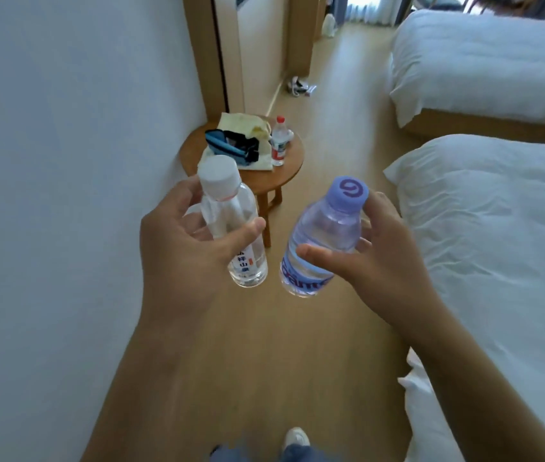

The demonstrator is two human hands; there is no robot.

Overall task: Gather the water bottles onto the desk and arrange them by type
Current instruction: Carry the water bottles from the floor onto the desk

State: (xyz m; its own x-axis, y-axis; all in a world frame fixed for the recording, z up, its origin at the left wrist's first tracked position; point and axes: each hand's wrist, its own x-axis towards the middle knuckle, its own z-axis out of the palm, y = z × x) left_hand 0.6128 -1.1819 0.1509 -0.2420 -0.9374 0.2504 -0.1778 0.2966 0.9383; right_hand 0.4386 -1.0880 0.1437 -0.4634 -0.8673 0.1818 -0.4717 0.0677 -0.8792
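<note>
My left hand (181, 251) grips a clear water bottle with a white cap (227, 221), held upright in front of me. My right hand (381, 258) holds a bluish bottle with a purple cap (324, 235), tilted slightly, thumb across its label. A third bottle with a red cap and red label (279, 141) stands on a small round wooden table (284, 175) ahead, beside the wall. No desk is in view.
On the round table lie a blue-and-black pouch (231, 146) and a pale cloth bag (244, 125). White wall at left, two white beds (497, 211) at right, wooden floor corridor between. Shoes (299, 86) lie on the floor farther ahead.
</note>
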